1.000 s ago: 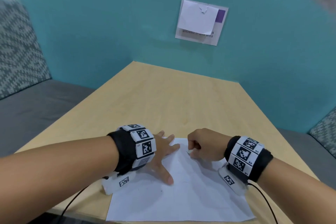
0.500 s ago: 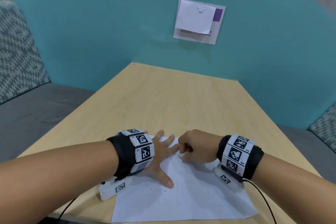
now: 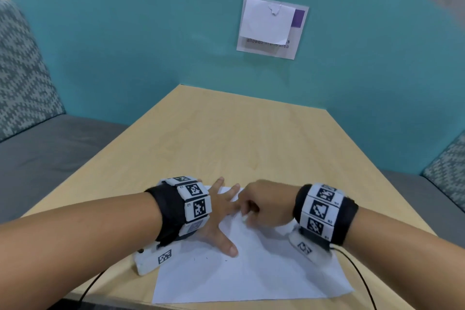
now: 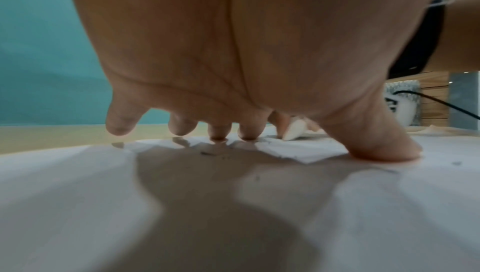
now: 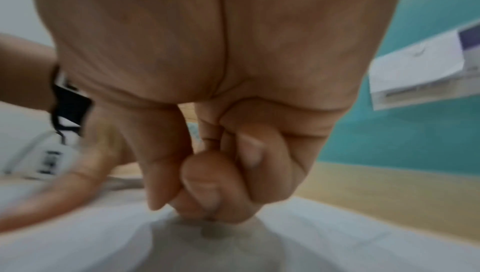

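Note:
A white sheet of paper (image 3: 251, 272) lies at the near edge of the wooden table (image 3: 239, 138). My left hand (image 3: 221, 211) presses flat on its upper left part, fingers spread and thumb (image 4: 384, 147) down on the sheet (image 4: 103, 194). Just right of those fingers, my right hand (image 3: 266, 205) is curled into a fist with its fingertips on the paper. It pinches a small white eraser (image 4: 292, 131), seen in the left wrist view with its tip on the paper. The right wrist view shows thumb and fingers (image 5: 207, 174) bunched tightly over the sheet (image 5: 337, 235). Dark specks (image 4: 207, 153) dot the paper.
A teal wall behind the table carries a sign (image 3: 271, 27) half covered by a white note. Grey bench seats (image 3: 50, 153) with patterned cushions (image 3: 22, 70) flank the table. Black cables (image 3: 359, 274) trail from both wrist units over the near edge.
My right hand has slid left across the paper until it is close against the left hand's fingers. The left hand stays pressed on the sheet.

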`<action>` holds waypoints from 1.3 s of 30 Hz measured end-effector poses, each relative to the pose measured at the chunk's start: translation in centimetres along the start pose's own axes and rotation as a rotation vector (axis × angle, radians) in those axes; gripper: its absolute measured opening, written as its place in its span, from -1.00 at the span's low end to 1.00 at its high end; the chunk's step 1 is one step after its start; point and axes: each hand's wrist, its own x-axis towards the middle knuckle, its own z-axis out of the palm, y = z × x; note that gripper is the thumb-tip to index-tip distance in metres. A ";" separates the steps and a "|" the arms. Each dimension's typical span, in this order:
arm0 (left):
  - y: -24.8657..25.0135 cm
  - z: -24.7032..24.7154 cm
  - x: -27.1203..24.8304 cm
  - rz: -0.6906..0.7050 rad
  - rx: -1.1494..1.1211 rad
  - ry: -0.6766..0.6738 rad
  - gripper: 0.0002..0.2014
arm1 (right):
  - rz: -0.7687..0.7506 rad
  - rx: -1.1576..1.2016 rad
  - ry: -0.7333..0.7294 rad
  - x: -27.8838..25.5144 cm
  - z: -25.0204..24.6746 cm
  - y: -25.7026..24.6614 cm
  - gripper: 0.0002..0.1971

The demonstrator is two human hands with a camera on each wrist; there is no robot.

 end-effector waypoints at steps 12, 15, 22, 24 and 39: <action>-0.3 0.3 0.4 -0.024 0.010 -0.024 0.12 | 0.031 0.027 0.059 0.2 -0.3 0.9 -0.91; -0.1 0.2 0.1 -0.021 -0.005 -0.017 0.04 | -0.078 0.054 -0.016 -0.6 1.2 -0.8 -0.90; 0.1 -0.2 0.0 -0.020 0.010 -0.018 0.06 | -0.039 0.013 0.036 -1.0 0.5 -0.2 -0.92; 0.4 -0.3 -0.4 0.008 -0.009 -0.006 0.00 | -0.104 0.038 -0.008 -1.6 1.4 -1.4 -0.91; -0.8 1.0 1.0 -0.029 0.035 -0.008 0.19 | 0.041 0.028 0.059 -1.3 0.2 1.5 -0.92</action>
